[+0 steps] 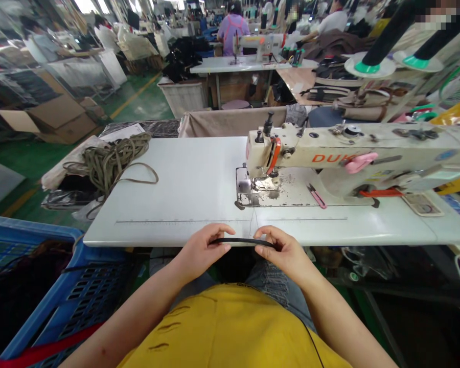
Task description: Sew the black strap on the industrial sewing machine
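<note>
Just short of the white table point(184, 179) edge, the left hand point(199, 250) and right hand point(285, 253) each pinched one end of a thin, flat black strap point(242, 240) stretched level between them. Left of the table stood a blue slatted plastic crate point(61, 286). Farther back on the table sat a cream sewing machine point(329, 158), with a loose tangle of olive webbing point(111, 158) at the table's far left corner
</note>
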Demonstrator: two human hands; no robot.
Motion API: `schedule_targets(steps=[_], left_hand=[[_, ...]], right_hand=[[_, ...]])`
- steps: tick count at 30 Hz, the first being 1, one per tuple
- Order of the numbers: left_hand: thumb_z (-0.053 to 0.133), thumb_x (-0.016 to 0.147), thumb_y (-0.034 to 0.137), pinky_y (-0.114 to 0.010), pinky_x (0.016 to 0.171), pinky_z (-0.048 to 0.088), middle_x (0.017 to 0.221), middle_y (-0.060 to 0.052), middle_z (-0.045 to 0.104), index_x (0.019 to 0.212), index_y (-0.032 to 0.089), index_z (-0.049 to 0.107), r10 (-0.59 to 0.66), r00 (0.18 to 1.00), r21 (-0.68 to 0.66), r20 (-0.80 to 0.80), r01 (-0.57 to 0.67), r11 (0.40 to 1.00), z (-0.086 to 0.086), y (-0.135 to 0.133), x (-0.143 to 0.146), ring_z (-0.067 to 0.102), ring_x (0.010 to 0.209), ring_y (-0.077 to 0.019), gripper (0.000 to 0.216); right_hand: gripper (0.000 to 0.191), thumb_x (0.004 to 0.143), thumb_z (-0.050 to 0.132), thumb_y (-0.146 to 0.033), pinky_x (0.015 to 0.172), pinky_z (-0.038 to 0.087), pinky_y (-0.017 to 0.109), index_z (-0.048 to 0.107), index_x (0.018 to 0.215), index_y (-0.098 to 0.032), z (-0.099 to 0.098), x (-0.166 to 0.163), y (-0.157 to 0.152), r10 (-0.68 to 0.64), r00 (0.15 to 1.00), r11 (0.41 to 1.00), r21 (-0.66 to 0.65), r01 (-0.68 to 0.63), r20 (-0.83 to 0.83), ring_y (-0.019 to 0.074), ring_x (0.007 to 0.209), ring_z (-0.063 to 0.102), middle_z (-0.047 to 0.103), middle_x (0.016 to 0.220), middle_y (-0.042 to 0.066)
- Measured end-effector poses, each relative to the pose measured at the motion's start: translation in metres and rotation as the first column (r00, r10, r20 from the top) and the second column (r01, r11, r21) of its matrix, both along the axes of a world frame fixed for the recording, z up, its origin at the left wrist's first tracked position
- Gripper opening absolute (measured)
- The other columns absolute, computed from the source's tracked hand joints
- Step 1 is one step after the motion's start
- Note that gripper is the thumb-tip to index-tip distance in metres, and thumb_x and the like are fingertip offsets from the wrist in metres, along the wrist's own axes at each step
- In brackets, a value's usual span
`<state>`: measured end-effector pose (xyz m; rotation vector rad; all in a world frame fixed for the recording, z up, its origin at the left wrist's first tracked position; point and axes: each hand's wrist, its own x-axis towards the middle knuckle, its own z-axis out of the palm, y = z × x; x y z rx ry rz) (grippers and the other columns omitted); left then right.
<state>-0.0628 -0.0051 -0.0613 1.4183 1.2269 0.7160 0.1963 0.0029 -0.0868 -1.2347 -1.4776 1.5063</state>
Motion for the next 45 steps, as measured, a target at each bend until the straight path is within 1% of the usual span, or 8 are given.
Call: schedule_targets(steps=[4, 10, 16, 20, 24, 32, 40, 45], left_hand=[[0.065, 0.090, 0.031, -0.034, 0.088, 0.045, 0.096, -0.005, 0.066, 0.099, 0.019, 0.075, -0.039, 0.994, 0.156, -0.103, 0.054, 0.986, 0.001, 0.003, -0.001, 0.061, 0.094, -0.0214, 0.018], [0.059, 0.096, 0.037, -0.032, 0.084, 0.044, 0.092, -0.005, 0.067, 0.095, 0.018, 0.076, -0.099, 0.991, 0.076, -0.095, 0.106, 0.991, 0.004, 0.003, 0.000, 0.062, 0.091, -0.0205, 0.026], [0.060, 0.094, 0.037, -0.031, 0.080, 0.044, 0.089, -0.004, 0.067, 0.092, 0.017, 0.076, -0.153, 0.983, 0.055, -0.102, 0.159, 0.986, 0.008, 0.002, 0.007, 0.061, 0.087, -0.0193, 0.025], [0.060, 0.094, 0.035, -0.030, 0.078, 0.043, 0.086, -0.003, 0.066, 0.088, 0.017, 0.075, -0.173, 0.972, 0.095, -0.156, 0.189, 0.977, 0.008, 0.003, 0.009, 0.060, 0.084, -0.0184, 0.024], [0.058, 0.094, 0.034, -0.030, 0.076, 0.042, 0.083, -0.003, 0.065, 0.085, 0.016, 0.074, -0.201, 0.962, 0.107, -0.186, 0.223, 0.969, 0.006, 0.003, 0.009, 0.059, 0.082, -0.0181, 0.025], [0.058, 0.093, 0.035, -0.030, 0.076, 0.042, 0.082, -0.003, 0.064, 0.083, 0.016, 0.072, -0.203, 0.964, 0.090, -0.169, 0.220, 0.971, 0.006, 0.003, 0.011, 0.059, 0.082, -0.0184, 0.025], [0.058, 0.093, 0.035, -0.031, 0.080, 0.044, 0.087, -0.005, 0.068, 0.087, 0.017, 0.075, -0.184, 0.973, 0.063, -0.142, 0.194, 0.979, 0.005, 0.003, 0.009, 0.062, 0.086, -0.0196, 0.025], [0.058, 0.093, 0.037, -0.031, 0.080, 0.043, 0.087, -0.005, 0.066, 0.086, 0.017, 0.073, -0.170, 0.976, 0.064, -0.134, 0.179, 0.982, 0.004, 0.003, 0.008, 0.061, 0.086, -0.0199, 0.027]], right_hand=[[0.025, 0.083, 0.075, -0.046, 0.070, 0.041, 0.031, 0.072, 0.091, -0.023, -0.001, 0.001, -0.001, -0.023, 0.998, 0.999, 0.030, 0.021, 0.059, 0.0169, 0.071, 0.053, 0.058, 0.073, -0.002], [0.016, 0.091, 0.067, -0.038, 0.086, 0.050, 0.037, 0.075, 0.093, -0.024, 0.004, 0.000, 0.000, 0.028, 0.990, 0.983, 0.177, -0.053, 0.141, 0.0224, 0.094, 0.065, 0.072, 0.097, 0.005], [0.020, 0.094, 0.058, -0.025, 0.078, 0.052, 0.031, 0.072, 0.108, -0.024, 0.015, -0.020, -0.008, 0.089, 0.985, 0.966, 0.227, -0.121, 0.145, 0.0194, 0.097, 0.068, 0.074, 0.107, 0.005], [0.013, 0.094, 0.059, -0.019, 0.074, 0.049, 0.028, 0.070, 0.100, -0.023, 0.023, -0.031, -0.011, 0.074, 0.971, 0.915, 0.372, -0.157, 0.227, 0.0170, 0.087, 0.065, 0.071, 0.094, 0.003], [0.014, 0.092, 0.056, -0.012, 0.069, 0.044, 0.028, 0.063, 0.084, -0.021, 0.023, -0.034, -0.010, 0.051, 0.936, 0.877, 0.433, -0.209, 0.349, 0.0160, 0.075, 0.059, 0.064, 0.079, 0.001], [0.012, 0.089, 0.058, -0.011, 0.070, 0.044, 0.027, 0.062, 0.086, -0.021, 0.016, -0.034, -0.010, 0.088, 0.945, 0.904, 0.374, -0.209, 0.315, 0.0154, 0.075, 0.059, 0.063, 0.080, 0.000], [0.012, 0.094, 0.054, -0.022, 0.073, 0.047, 0.031, 0.063, 0.087, -0.022, 0.012, -0.027, -0.009, -0.079, 0.946, 0.940, 0.339, -0.034, 0.316, 0.0194, 0.080, 0.061, 0.068, 0.086, 0.004], [0.012, 0.091, 0.057, -0.019, 0.079, 0.049, 0.032, 0.065, 0.099, -0.023, 0.020, -0.025, -0.012, 0.017, 0.953, 0.926, 0.354, -0.129, 0.303, 0.0197, 0.087, 0.063, 0.069, 0.095, 0.004]])
